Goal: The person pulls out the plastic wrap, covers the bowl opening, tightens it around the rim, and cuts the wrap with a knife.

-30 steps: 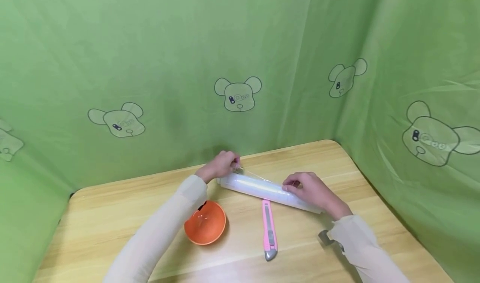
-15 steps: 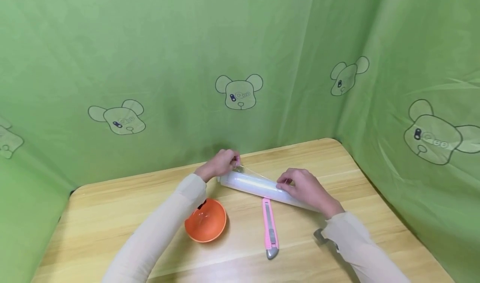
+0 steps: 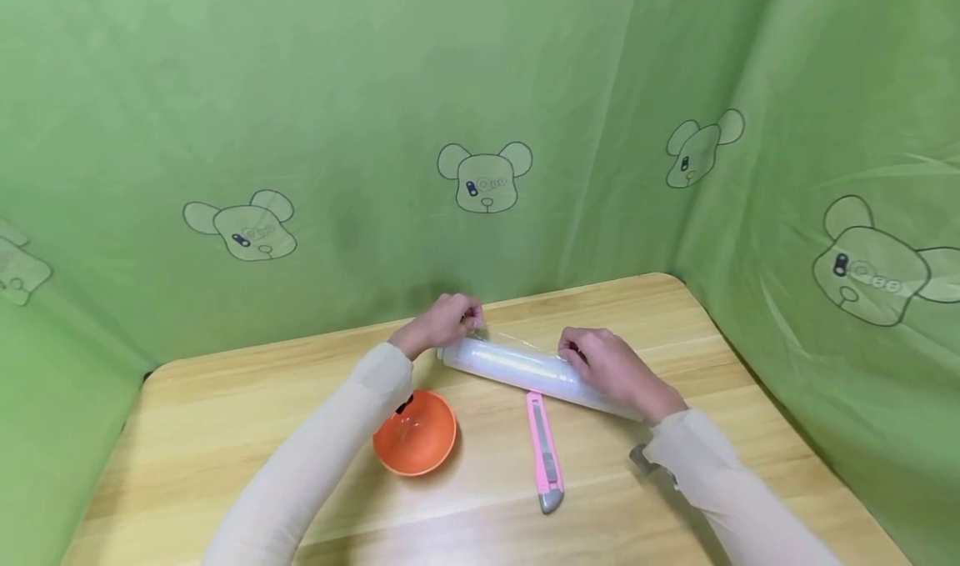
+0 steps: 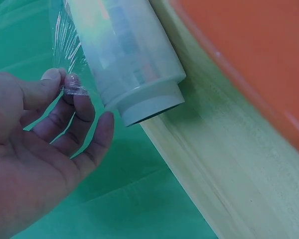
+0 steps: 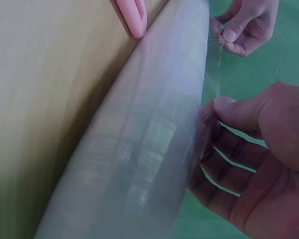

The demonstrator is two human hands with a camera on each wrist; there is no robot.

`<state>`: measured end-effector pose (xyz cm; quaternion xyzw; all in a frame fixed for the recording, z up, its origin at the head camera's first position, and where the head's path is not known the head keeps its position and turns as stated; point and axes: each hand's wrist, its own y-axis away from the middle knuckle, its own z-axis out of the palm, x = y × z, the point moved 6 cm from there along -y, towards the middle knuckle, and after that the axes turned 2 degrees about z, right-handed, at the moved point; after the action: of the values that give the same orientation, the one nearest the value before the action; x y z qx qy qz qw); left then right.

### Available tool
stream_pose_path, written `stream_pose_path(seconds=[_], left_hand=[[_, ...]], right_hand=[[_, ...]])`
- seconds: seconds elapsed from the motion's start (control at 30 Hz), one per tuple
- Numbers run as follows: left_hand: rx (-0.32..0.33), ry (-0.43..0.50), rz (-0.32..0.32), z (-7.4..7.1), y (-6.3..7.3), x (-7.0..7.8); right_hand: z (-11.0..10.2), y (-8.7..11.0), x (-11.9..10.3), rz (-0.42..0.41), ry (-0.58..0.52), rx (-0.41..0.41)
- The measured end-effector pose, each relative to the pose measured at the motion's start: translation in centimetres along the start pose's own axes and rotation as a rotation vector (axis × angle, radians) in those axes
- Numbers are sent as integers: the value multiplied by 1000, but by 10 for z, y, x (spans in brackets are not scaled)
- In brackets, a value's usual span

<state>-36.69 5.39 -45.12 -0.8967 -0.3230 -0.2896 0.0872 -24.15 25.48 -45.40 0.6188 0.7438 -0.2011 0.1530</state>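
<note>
A thick roll of cling film (image 3: 528, 368) lies slantwise across the back of the table. At its left end my left hand (image 3: 446, 320) pinches the loose edge of the film (image 4: 72, 55) between thumb and forefinger, the film bunched and creased there. Farther right, my right hand (image 3: 611, 366) pinches the same edge, its thumb (image 5: 229, 107) pressed to the forefinger. The film stretches thin and clear between both hands, just off the roll's far side. Below the roll's middle lies a pink utility knife (image 3: 544, 449) with a grey end, its top touching the roll in the head view.
An orange bowl (image 3: 417, 437) stands left of the knife, partly behind the left sleeve (image 3: 322, 458). The wooden table (image 3: 247, 399) ends at a green curtain (image 3: 360, 132) printed with bear heads, which hangs behind and on both sides.
My right hand first slid left along the roll, then its fingers closed on the film edge and lifted it slightly. The left hand keeps its pinch. The head view shifted a little.
</note>
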Motion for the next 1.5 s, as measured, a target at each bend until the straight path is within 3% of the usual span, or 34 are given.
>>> stream_pose_path(seconds=[0.2,0.37,0.6,1.0,1.1,1.3,1.5], left_hand=[[-70,11,7,2,-4,4],[-103,-68,56,3,-6,11],[-79,-77,39,1,-6,13],[-53,10,47,0,-4,5],[-13,26,59,-3,-2,3],[45,130,-14,-10,3,-4],[72,186,-28,-19,7,-10]], right_hand=[[-1,-5,8,-3,6,-16],[1,-4,12,-11,-26,-2],[1,8,17,-20,-90,-23],[-22,36,30,-6,-54,-45],[-27,37,29,-5,-37,-23],[-26,29,28,-21,0,48],[-26,20,24,-48,16,91]])
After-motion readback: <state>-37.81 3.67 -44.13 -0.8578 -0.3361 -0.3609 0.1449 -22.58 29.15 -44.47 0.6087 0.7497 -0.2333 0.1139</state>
